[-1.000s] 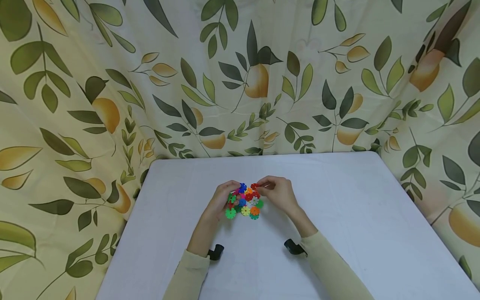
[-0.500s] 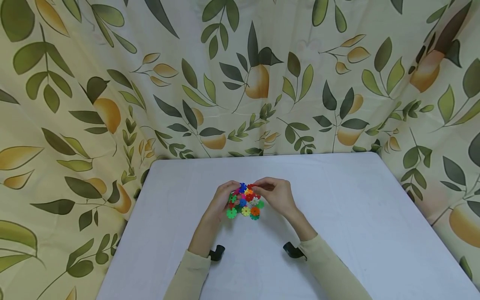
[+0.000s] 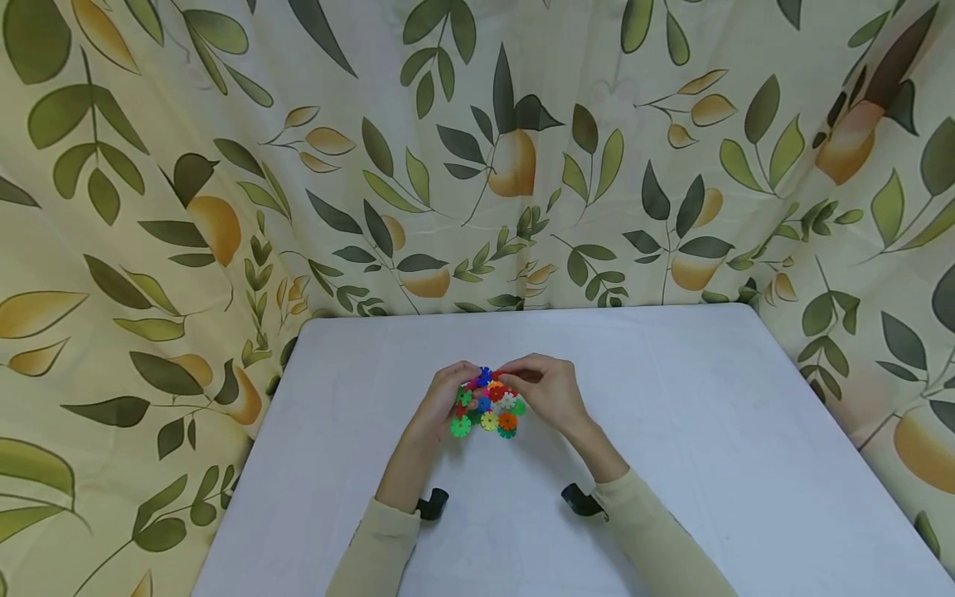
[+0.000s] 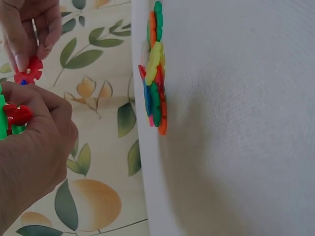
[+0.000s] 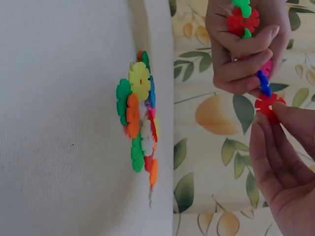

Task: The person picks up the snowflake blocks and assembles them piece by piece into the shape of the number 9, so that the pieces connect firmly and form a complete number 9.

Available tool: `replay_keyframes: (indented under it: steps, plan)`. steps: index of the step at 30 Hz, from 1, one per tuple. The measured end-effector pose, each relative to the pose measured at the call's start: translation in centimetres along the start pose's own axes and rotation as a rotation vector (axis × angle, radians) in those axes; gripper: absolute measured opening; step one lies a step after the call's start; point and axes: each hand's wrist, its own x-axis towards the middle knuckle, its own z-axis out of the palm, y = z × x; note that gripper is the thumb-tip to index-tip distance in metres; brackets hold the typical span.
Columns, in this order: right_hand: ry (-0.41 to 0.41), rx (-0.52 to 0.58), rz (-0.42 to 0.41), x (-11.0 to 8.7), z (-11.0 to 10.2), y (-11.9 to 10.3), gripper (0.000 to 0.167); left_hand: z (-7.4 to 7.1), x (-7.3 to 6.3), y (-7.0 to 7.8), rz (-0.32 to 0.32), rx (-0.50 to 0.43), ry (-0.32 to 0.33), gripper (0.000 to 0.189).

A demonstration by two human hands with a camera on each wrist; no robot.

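My left hand (image 3: pixel 440 398) grips a chain of notched, flower-shaped plastic discs. In the right wrist view a green disc (image 5: pixel 242 7), a red disc (image 5: pixel 236 23) and a blue disc (image 5: pixel 264 82) show around its curled fingers. Between thumb and fingertips, my right hand (image 5: pixel 288 172) pinches another red disc (image 5: pixel 268 107). This disc's edge meets the blue disc; whether their slots are joined I cannot tell. From the head view, my right hand (image 3: pixel 548 390) hides most of the red disc. Below both hands lies a pile of coloured discs (image 5: pixel 140 81).
A white cloth covers the table (image 3: pixel 671 398). Behind and beside it hangs a leaf-and-fruit patterned curtain (image 3: pixel 567 166). A black wrist camera (image 3: pixel 433 503) sits at the left wrist, and another camera (image 3: pixel 580 500) at the right wrist.
My right hand has moved a little left, bringing the red disc from apart to against the blue disc. My left hand has barely moved.
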Motion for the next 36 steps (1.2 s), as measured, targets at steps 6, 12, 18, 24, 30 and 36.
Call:
replay_keyframes:
  steps: [6, 12, 18, 24, 30, 36]
  plan:
    - [0.038, -0.043, -0.094, -0.2, 0.3, 0.0, 0.009, 0.4, 0.2, -0.2, 0.025, -0.018, 0.031, 0.015]
    - [0.058, -0.079, -0.152, -0.2, 0.8, 0.4, 0.011, 0.8, 0.4, -0.6, 0.023, -0.053, 0.067, 0.018]
    - [0.043, -0.060, -0.144, -0.1, 0.8, 0.6, 0.014, 0.8, 0.5, -0.6, -0.003, -0.071, 0.052, 0.015]
    - [0.019, -0.094, -0.071, 0.3, 0.4, 0.6, 0.021, 0.3, 0.5, -0.3, -0.021, -0.097, 0.068, 0.011]
    - [0.030, -0.182, 0.074, 0.7, -0.3, 1.6, 0.019, 0.0, 0.4, 0.0, -0.015, -0.120, 0.081, 0.013]
    - [-0.015, -0.308, 0.156, 1.3, -0.7, 3.6, 0.018, 0.2, 0.3, 0.1, -0.006, -0.151, 0.065, 0.012]
